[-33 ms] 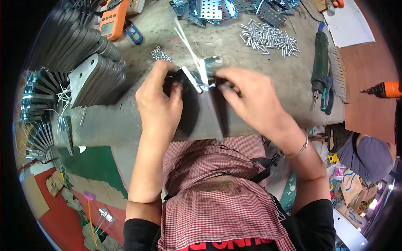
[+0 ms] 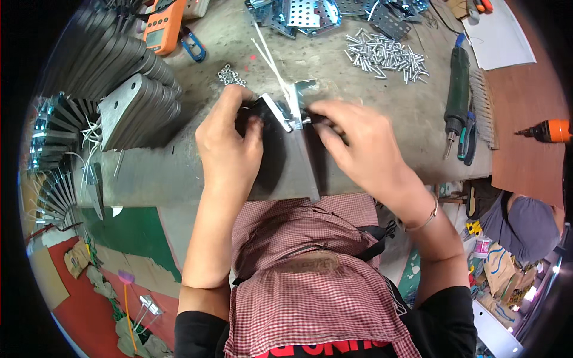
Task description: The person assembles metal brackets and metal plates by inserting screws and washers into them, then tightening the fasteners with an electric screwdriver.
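Near the table's front edge stands a metal assembly with a long grey plate (image 2: pixel 303 161) pointing toward me. A white-edged dark bracket (image 2: pixel 275 113) is joined to it. My left hand (image 2: pixel 230 140) is closed around the bracket's left side, thumb near its lower part. At the joint a small shiny screw (image 2: pixel 305 121) sticks out to the right. The curled fingers of my right hand (image 2: pixel 364 140) are at that screw; the fingertips are dark and partly hidden. Two thin white wires (image 2: pixel 270 59) run up and away from the assembly.
Loose screws (image 2: pixel 387 56) lie in a pile beyond my right hand, nuts (image 2: pixel 230 76) beyond my left. Stacked grey plates (image 2: pixel 134 113) stand at left. A green power screwdriver (image 2: pixel 456 89), pliers (image 2: pixel 467 138) and a brush (image 2: pixel 483 107) lie at right. Perforated brackets (image 2: pixel 310 15) fill the back.
The right fingers have shifted slightly at the screw, and more of the screw shows. My left hand keeps its hold on the bracket.
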The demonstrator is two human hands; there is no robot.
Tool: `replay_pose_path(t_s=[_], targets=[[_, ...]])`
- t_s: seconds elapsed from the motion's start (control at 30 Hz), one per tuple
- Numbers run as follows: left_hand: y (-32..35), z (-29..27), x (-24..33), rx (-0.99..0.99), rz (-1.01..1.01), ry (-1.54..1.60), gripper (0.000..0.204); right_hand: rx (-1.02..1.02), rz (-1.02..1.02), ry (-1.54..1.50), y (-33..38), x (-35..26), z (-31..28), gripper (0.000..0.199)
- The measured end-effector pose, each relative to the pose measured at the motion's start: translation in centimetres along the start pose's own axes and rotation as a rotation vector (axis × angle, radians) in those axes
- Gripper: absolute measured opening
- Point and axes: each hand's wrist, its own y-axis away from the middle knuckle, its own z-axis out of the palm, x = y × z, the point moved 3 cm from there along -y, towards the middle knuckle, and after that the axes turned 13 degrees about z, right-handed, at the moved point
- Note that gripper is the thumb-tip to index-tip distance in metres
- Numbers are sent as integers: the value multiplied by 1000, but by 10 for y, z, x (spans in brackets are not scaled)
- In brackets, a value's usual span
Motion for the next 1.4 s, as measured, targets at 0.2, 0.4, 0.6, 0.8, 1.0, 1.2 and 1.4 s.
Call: replay_pose_path(t_s=[0.2, 0.4, 0.6, 0.8, 1.0, 1.2, 1.4], targets=[[0, 1, -4, 17, 25, -2, 26, -22, 19, -57, 25, -13, 6, 72], [-3, 3, 1, 46, 204, -31, 27, 67, 107, 26, 32, -20, 31, 84], [-8, -8, -1, 41, 205, -68, 31, 193, 193, -215, 41, -13, 34, 72], [-7, -1, 0, 16, 205, -39, 33, 193, 137, -70, 43, -12, 36, 64], [-13, 4, 7, 16, 273, -101, 30, 198, 133, -123, 42, -11, 38, 69], [-22, 7, 8, -3, 350, -82, 30, 177, 185, -181, 41, -12, 35, 71], [-23, 19, 1, 20, 302, 33, 30, 194, 105, -74, 40, -9, 35, 72]])
